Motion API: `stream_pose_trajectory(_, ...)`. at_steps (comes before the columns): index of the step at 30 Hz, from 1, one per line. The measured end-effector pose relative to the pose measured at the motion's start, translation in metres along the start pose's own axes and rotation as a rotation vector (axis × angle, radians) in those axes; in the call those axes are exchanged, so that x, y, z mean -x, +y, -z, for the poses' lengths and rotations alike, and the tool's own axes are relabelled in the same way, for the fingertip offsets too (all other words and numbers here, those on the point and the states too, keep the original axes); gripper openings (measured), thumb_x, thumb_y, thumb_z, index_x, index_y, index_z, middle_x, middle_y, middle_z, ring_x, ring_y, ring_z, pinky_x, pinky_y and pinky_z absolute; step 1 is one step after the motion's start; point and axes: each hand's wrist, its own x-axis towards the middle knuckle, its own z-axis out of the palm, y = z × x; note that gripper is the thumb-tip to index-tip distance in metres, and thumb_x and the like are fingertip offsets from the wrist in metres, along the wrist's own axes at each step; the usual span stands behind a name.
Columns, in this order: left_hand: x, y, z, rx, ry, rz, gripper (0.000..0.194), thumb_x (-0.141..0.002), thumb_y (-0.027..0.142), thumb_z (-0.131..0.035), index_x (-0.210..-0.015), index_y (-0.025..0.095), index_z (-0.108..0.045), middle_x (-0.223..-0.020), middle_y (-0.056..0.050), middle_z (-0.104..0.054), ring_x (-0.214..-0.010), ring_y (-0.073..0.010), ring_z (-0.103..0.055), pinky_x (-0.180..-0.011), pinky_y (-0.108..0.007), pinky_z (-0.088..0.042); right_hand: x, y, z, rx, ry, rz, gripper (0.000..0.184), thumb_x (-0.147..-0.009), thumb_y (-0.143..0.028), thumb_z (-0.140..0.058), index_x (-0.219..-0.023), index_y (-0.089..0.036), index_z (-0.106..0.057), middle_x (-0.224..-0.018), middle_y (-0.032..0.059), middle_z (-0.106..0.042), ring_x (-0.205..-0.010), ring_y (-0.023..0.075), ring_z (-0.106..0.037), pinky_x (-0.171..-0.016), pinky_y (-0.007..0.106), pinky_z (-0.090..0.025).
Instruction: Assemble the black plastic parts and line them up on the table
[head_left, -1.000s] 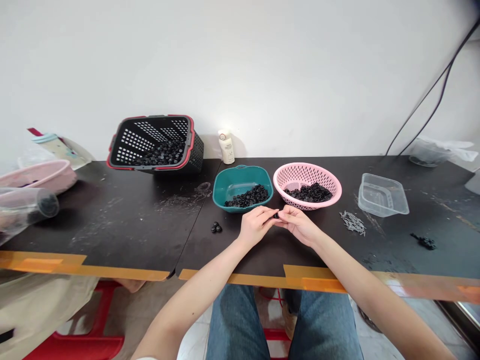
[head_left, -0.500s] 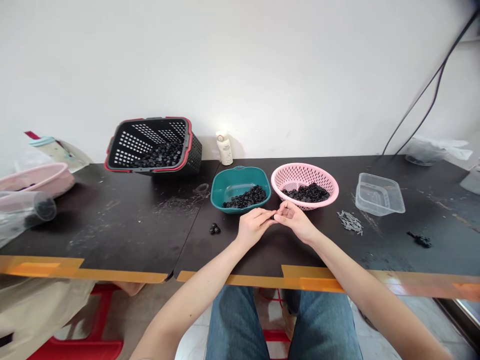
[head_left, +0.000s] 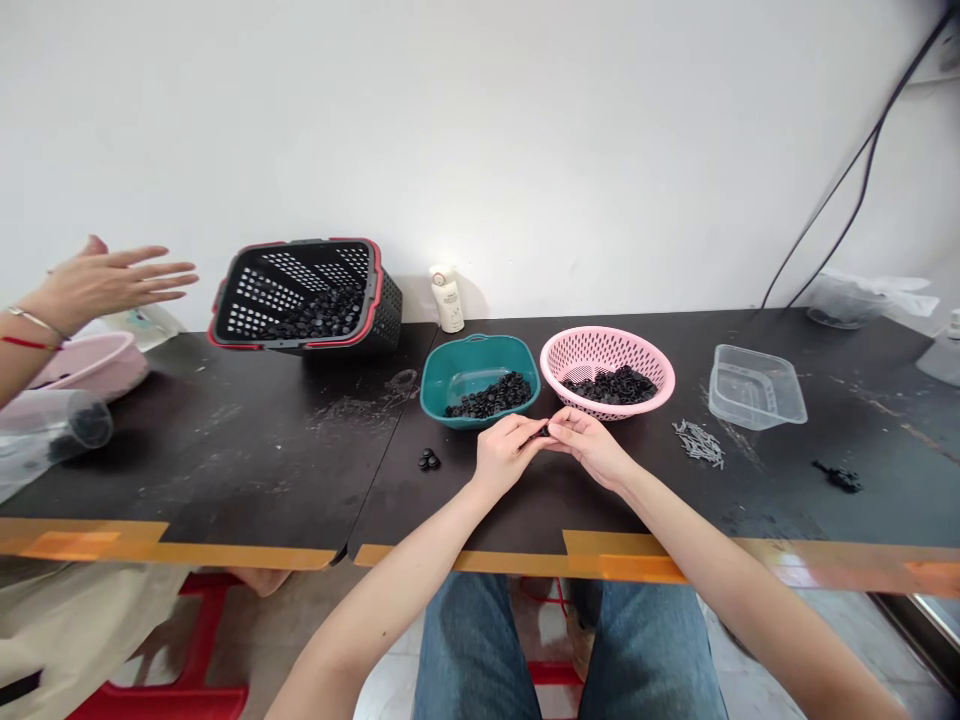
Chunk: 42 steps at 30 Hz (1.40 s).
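My left hand and my right hand meet fingertip to fingertip just in front of the two bins. Both are closed in a pinch on a small black part, mostly covered by the fingers. Behind my left hand stands a teal basin with many round black pieces in it. Beyond my right hand is a pink colander holding black parts. Left of my left hand, a few black round pieces lie together on the black table.
A dark basket with red trim leans at back left, black pieces inside. A white bottle stands by the wall. To the right lie grey pins, a clear tub and a black cluster. Another person's hand reaches in at left.
Another person's open hand has come into view at the left, above the pink basin. My hands stay together in the same place, with the fingers slightly shifted around the black part.
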Motion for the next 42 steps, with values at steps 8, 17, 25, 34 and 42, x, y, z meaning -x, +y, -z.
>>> stream_pose_trajectory(8,0.001,-0.001,0.000,-0.033,-0.029,-0.011,0.025,-0.084,0.029,-0.062,-0.106,0.019,-0.067,-0.088,-0.005,-0.069,-0.080,-0.0143,-0.065,-0.071,-0.026,-0.055,-0.003,0.004,0.007,0.015,0.031,-0.014,0.021,-0.065,-0.029,-0.079,-0.068,-0.019,-0.061,-0.073,-0.0031,-0.066,-0.073,0.0119,-0.065,-0.085,0.035,-0.052)
stream_pose_trajectory(17,0.003,0.002,0.000,-0.034,-0.037,-0.024,0.023,-0.086,0.032,-0.059,-0.101,0.018,-0.068,-0.086,-0.005,-0.070,-0.077,-0.0138,-0.065,-0.070,-0.026,-0.055,-0.002,0.003,0.007,-0.041,-0.045,-0.064,0.023,-0.067,-0.025,-0.079,-0.067,-0.018,-0.057,-0.071,-0.0043,-0.063,-0.072,0.0094,-0.063,-0.080,0.028,-0.053)
stream_pose_trajectory(25,0.001,0.006,0.001,0.053,-0.054,0.009,0.022,-0.085,0.032,-0.060,-0.102,0.019,-0.067,-0.089,-0.005,-0.068,-0.078,-0.0135,-0.063,-0.070,-0.026,-0.054,-0.001,0.005,0.004,-0.188,-0.049,-0.098,0.029,-0.065,-0.022,-0.079,-0.073,-0.021,-0.051,-0.074,-0.0053,-0.060,-0.073,0.0087,-0.061,-0.077,0.024,-0.051)
stream_pose_trajectory(34,-0.002,0.012,0.003,0.192,-0.202,0.275,0.041,-0.083,0.051,-0.056,-0.107,0.018,-0.053,-0.094,-0.004,-0.058,-0.072,-0.0124,-0.057,-0.065,-0.026,-0.051,0.001,0.005,-0.001,-0.197,-0.088,-0.079,0.034,-0.065,-0.021,-0.080,-0.072,-0.021,-0.047,-0.075,-0.0045,-0.062,-0.075,0.0099,-0.061,-0.070,0.023,-0.047)
stream_pose_trajectory(42,-0.003,0.011,0.004,0.044,-0.331,0.205,0.033,-0.090,0.048,-0.046,-0.099,0.018,-0.055,-0.086,-0.002,-0.060,-0.073,-0.0133,-0.058,-0.063,-0.023,-0.046,0.004,0.008,-0.006,-0.187,-0.041,-0.048,0.041,-0.066,-0.027,-0.079,-0.068,-0.022,-0.039,-0.072,-0.0035,-0.061,-0.077,0.0141,-0.063,-0.070,0.027,-0.048)
